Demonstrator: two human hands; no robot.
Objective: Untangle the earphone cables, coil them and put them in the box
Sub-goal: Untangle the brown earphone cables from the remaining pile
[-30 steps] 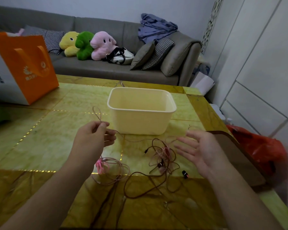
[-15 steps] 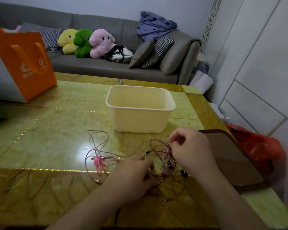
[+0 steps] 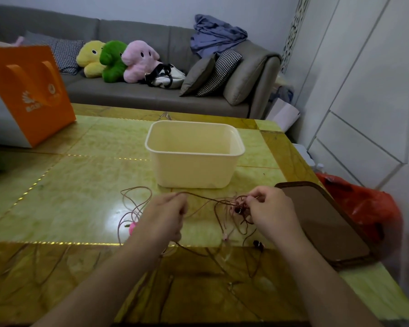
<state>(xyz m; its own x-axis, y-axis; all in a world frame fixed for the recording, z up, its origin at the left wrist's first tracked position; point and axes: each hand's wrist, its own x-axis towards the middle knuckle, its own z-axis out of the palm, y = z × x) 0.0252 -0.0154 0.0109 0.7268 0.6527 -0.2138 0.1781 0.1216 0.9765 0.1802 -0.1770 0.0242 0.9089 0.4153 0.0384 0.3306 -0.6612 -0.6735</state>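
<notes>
Two hands work the earphone cables [image 3: 224, 215] just in front of the cream box [image 3: 194, 154] on the tabletop [image 3: 64, 192]. Left hand [image 3: 162, 219] has its fingers curled around a brown strand; right hand [image 3: 273, 210] pinches the knot (strand taut between them). Loose loops lie on the tabletop.

Single head-worn wide-angle view, looking forward and down from the person's own position at the near edge of the table [image 3: 57, 208]. Both forearms enter from the bottom edge, the hands close under the lens at lower centre. The box [image 3: 195, 159] sits mid-frame, a little farther off. The upper frame reaches across to a sofa [image 3: 137, 95] and a wall behind. Straight lines bow near the edges. No second view, so no overlap.
</notes>
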